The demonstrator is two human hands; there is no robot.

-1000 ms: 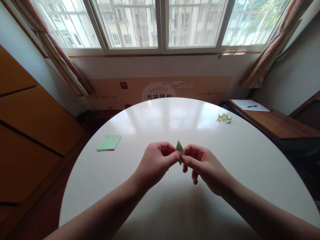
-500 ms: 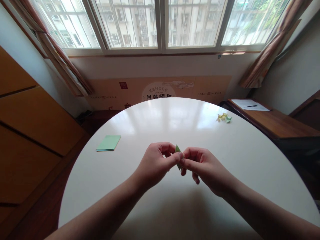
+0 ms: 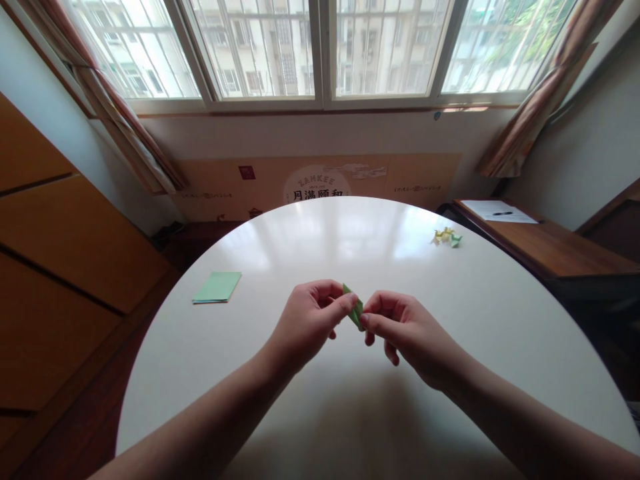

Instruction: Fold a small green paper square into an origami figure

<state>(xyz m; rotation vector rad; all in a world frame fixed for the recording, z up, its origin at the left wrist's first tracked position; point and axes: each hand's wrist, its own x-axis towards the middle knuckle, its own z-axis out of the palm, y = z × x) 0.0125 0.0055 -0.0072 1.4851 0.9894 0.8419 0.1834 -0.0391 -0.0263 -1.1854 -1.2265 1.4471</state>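
Above the middle of the white round table (image 3: 210,373), a small piece of folded green paper (image 3: 355,313) is held between both hands. My left hand (image 3: 316,320) pinches its upper left side with thumb and forefinger. At its lower right edge, my right hand (image 3: 395,323) grips it between thumb and fingertips, the other fingers curled below. The paper is a narrow, pointed shape, tilted with its tip up and to the left. Part of it is covered by my fingers.
A stack of green square paper (image 3: 218,287) lies on the table's left side. Several small yellow and green folded paper figures (image 3: 447,237) sit at the back right. Beyond the table stands a wooden desk (image 3: 565,248) with a white sheet (image 3: 493,211) and a pen (image 3: 503,213).
The folded paper has tilted, its upper tip swinging left and more of its green face showing. My left thumb has moved slightly up and away from my right thumb.
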